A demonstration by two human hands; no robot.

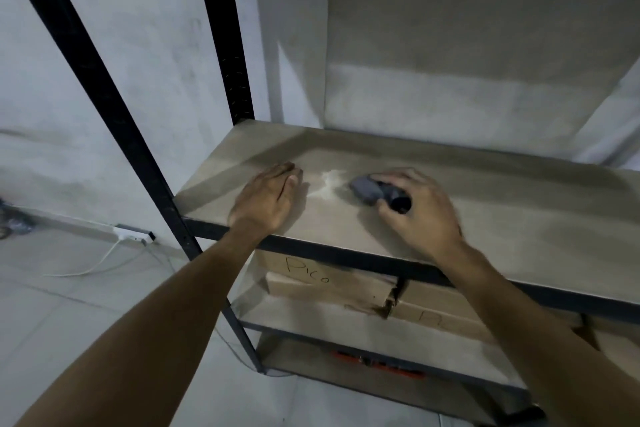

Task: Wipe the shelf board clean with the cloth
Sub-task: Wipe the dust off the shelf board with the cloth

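The shelf board (502, 211) is a dusty brown panel in a black metal rack, at about waist height. A patch of white powder (327, 184) lies on it between my hands. My right hand (419, 208) is closed around a bunched dark grey cloth (367, 189), which pokes out to the left of my fingers and rests on the board just right of the powder. My left hand (268, 199) lies flat, palm down, on the board to the left of the powder, fingers together, holding nothing.
Black rack uprights (104, 87) stand at the left and back left. On the lower shelf sits a cardboard box (332, 282) with handwriting. A white power strip (133, 236) and cable lie on the tiled floor at the left. A grey wall stands behind.
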